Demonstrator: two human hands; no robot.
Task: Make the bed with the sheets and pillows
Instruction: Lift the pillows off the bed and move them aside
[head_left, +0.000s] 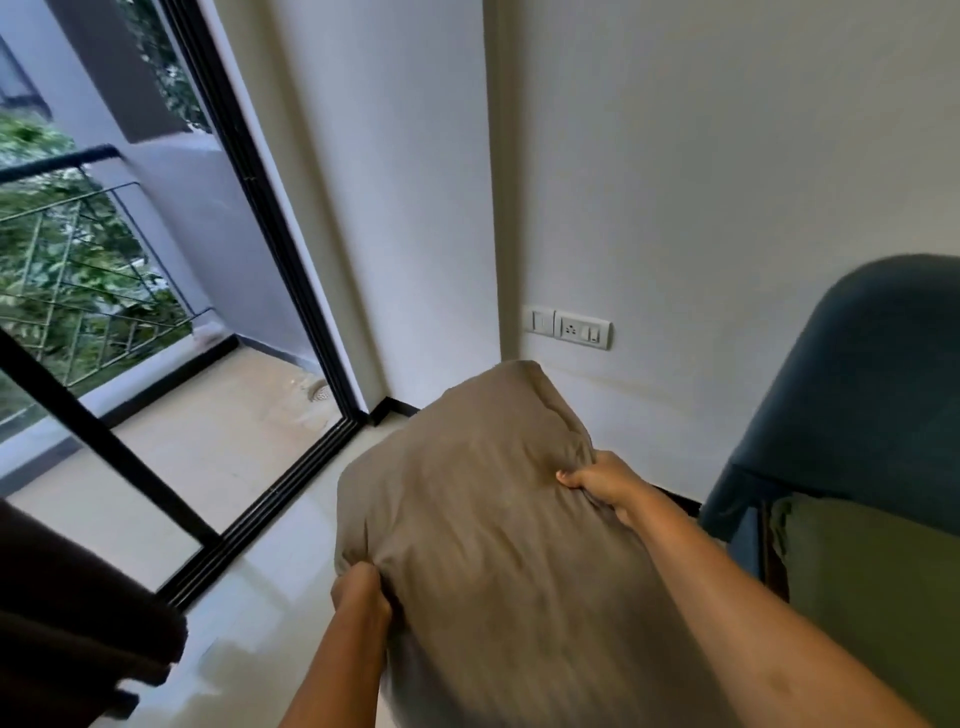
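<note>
Bed: we see only the rounded teal upholstered headboard (857, 395) at our right, with an olive-green pillow (878, 587) leaning at its foot; the mattress itself is out of view, so we judge the landing spot blind.
Doorway: the black-framed sliding glass door (270, 291) stands at our left, well apart from our load.
Pillow: we hold the plump taupe fabric pillow (483, 525) in the air over the pale glossy tiled floor (270, 561), its long side pointing at the white wall.
Right hand: our right hand (605, 483) has its grip clenched on a bunched pinch of cover at the pillow's right edge.
Left hand: our left hand (361, 595) has its grip clenched on the near left edge.
Risk: both holds catch mostly loose cover, so we judge the filling may sag or slide and the pillow drop to the floor.
Risk: swinging right, its far corner may knock the olive-green pillow askew.
</note>
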